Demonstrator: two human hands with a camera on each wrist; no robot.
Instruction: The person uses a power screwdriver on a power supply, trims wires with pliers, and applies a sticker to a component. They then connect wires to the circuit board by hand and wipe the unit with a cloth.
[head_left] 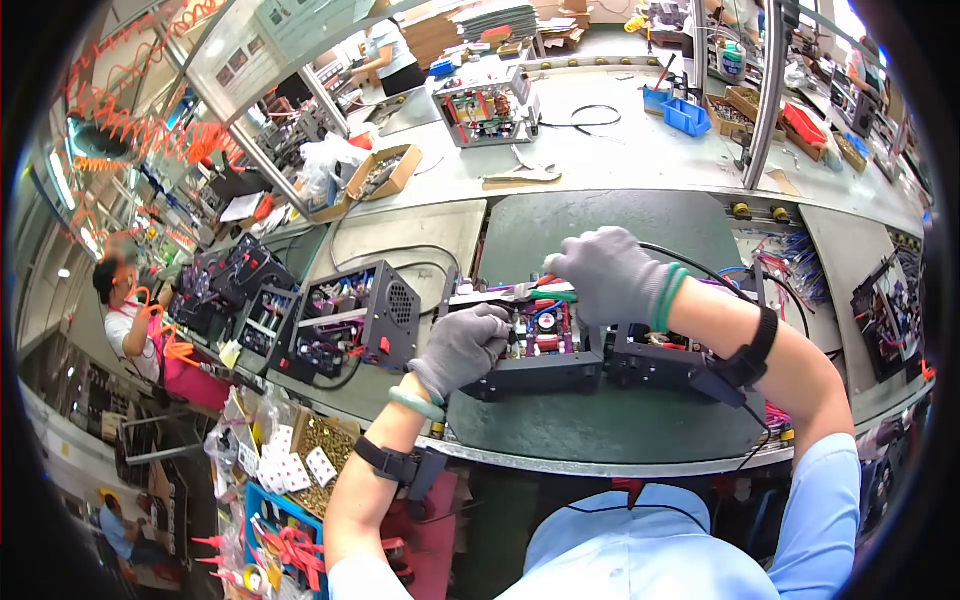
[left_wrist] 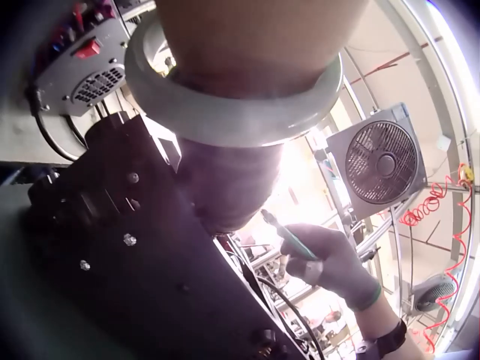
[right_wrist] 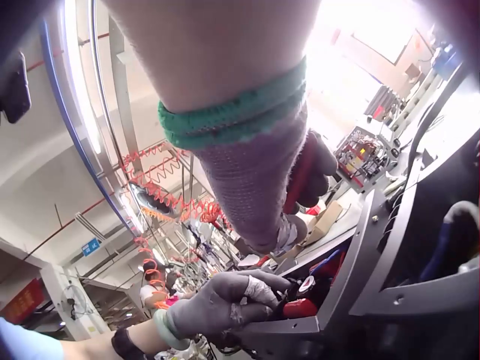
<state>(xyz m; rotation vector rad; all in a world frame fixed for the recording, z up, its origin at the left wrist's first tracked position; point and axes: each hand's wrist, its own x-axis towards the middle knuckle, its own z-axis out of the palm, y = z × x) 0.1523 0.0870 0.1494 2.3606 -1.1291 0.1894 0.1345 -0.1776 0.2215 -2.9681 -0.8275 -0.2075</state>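
A black metal chassis (head_left: 535, 375) with circuit parts and wires inside lies before me on a dark green board (head_left: 600, 430). My gloved left hand (head_left: 462, 350) is at its left end, fingers bent in among the parts; I cannot tell what they pinch. In the right wrist view, the left hand (right_wrist: 225, 304) is beside a red part (right_wrist: 300, 308). Above the chassis my gloved right hand (head_left: 610, 275) grips pliers with red and green handles. The left wrist view shows the green handle (left_wrist: 298, 244) in the right hand (left_wrist: 330, 262), metal tip outward.
A second black chassis (head_left: 655, 360) stands close on the right. To the left is a grey unit with a fan grille (head_left: 400, 300). A bin of small fasteners (head_left: 325, 440) and a blue crate (head_left: 255, 500) are at lower left. An opened unit (head_left: 490, 110) sits on the back bench.
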